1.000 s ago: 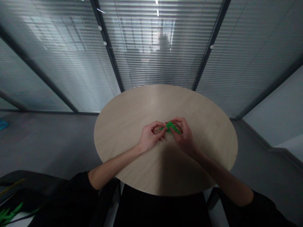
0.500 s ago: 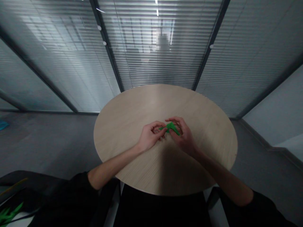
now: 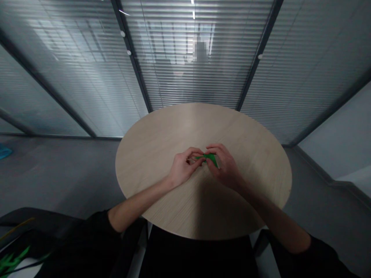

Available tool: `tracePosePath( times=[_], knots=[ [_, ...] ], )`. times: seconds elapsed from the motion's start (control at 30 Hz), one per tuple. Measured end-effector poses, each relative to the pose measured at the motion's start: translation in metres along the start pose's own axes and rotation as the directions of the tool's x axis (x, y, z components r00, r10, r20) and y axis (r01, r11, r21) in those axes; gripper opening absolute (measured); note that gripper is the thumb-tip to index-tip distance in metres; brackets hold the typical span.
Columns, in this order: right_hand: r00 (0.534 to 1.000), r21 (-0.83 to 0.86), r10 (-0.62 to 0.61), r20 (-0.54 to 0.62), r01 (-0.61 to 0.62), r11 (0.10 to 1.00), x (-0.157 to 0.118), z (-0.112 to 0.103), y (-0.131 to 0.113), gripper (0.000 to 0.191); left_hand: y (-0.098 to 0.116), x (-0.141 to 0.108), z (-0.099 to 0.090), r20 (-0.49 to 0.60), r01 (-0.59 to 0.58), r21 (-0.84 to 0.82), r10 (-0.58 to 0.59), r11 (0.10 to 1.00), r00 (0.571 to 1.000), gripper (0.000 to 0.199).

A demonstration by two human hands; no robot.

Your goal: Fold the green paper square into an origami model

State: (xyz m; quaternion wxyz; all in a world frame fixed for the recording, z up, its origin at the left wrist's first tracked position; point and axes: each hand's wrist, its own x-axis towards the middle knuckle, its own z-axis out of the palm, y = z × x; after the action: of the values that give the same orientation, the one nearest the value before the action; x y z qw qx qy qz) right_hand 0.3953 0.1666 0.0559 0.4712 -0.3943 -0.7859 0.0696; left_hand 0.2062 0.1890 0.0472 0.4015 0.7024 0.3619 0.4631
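Observation:
A small piece of folded green paper [image 3: 213, 159], angular like an origami shape, is held between both hands above the round table [image 3: 156, 139]. My left hand [image 3: 183, 166] pinches its narrow left end between thumb and fingers. On the other side, my right hand [image 3: 226, 166] has its thumb on the near side and its fingertips on the far side of the paper. Fingers cover part of the folds, so the full shape cannot be made out.
Glass partitions with blinds [image 3: 191, 85] stand behind the table. A dark chair [image 3: 37, 220] is at the lower left, with a green leafy-looking item [image 3: 13, 260] near it. Something blue [image 3: 4, 151] lies on the floor at far left.
The fingers of my right hand have closed in on the paper's middle, and the paper has turned, showing a smaller green face. My left hand keeps its pinch nearly in place.

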Motion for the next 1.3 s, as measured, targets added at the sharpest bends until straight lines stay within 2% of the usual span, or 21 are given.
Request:
tracePosePath(
  times=[0.2, 0.4, 0.57, 0.97, 1.3],
  knots=[
    [0.996, -0.084, -0.043, 0.081, 0.05, 0.995, -0.0006, -0.0028, -0.0021, 0.022, 0.0003, -0.001, -0.0005, 0.017, -0.026, 0.018, 0.025, 1.0, 1.0, 0.022],
    [0.993, -0.099, -0.085, 0.082, 0.093, 0.991, -0.0005, -0.0021, -0.0006, 0.014, -0.0001, -0.0008, 0.0001, 0.04, -0.032, 0.016, 0.031, 0.999, 0.999, 0.021],
    [0.994, -0.108, -0.054, 0.091, 0.064, 0.992, 0.0003, -0.0025, 0.001, 0.007, -0.002, -0.0001, -0.0006, 0.05, -0.025, -0.007, 0.025, 1.0, 0.998, 0.022],
    [0.993, -0.097, 0.009, 0.114, 0.002, 0.995, 0.0014, -0.0053, 0.0015, 0.006, 0.0009, 0.0024, -0.0071, 0.007, -0.09, 0.161, 0.09, 0.983, 0.996, 0.021],
    [0.992, -0.087, 0.042, 0.123, -0.031, 0.996, 0.0001, -0.0061, 0.0074, 0.005, -0.0024, 0.0047, -0.0092, 0.051, -0.014, -0.013, 0.015, 1.0, 0.999, 0.024]
  ],
)
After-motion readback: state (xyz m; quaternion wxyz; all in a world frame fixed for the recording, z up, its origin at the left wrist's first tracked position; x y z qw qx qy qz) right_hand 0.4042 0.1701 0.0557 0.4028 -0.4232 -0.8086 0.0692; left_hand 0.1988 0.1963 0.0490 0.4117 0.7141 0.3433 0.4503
